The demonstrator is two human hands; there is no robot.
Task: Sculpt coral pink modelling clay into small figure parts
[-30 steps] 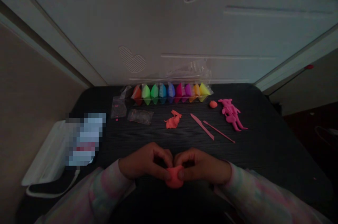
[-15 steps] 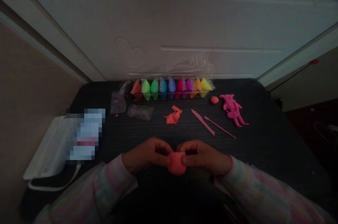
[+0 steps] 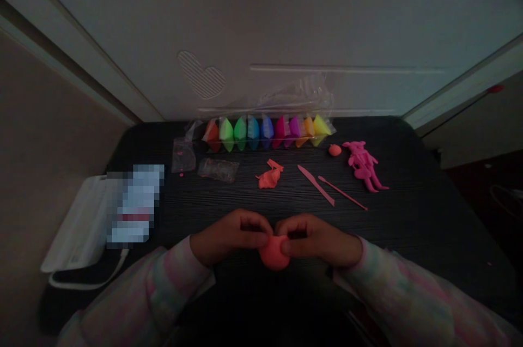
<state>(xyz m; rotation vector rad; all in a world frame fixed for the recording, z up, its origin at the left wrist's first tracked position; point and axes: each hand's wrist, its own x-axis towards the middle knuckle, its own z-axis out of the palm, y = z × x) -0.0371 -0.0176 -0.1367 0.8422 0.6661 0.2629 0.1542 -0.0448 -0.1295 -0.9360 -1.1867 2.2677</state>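
A rounded lump of orange-red modelling clay (image 3: 275, 255) is held between my two hands near the front of the dark table. My left hand (image 3: 231, 233) pinches its upper left side, thumb on top. From the other side my right hand (image 3: 316, 239) grips it, the thumb pressing on the upper right. The fingers behind the lump are partly hidden. Beyond the hands lie a torn scrap of orange clay (image 3: 269, 177), a pink plastic knife (image 3: 316, 185) and a thin pink modelling stick (image 3: 342, 193). A small orange clay ball (image 3: 334, 150) sits beside a pink clay figure (image 3: 363, 166).
Several coloured clay packets (image 3: 254, 134) stand in a row in clear plastic along the back, against a white panel (image 3: 286, 20). Clear wrappers (image 3: 218, 170) lie at left. A phone-like device with a blurred screen (image 3: 137, 202) and a white cable (image 3: 81, 285) rest farther left.
My left thumb has shifted up and to the right on the clay lump. Both hands still hold it. The whole view has tilted slightly, with the table items appearing a little higher.
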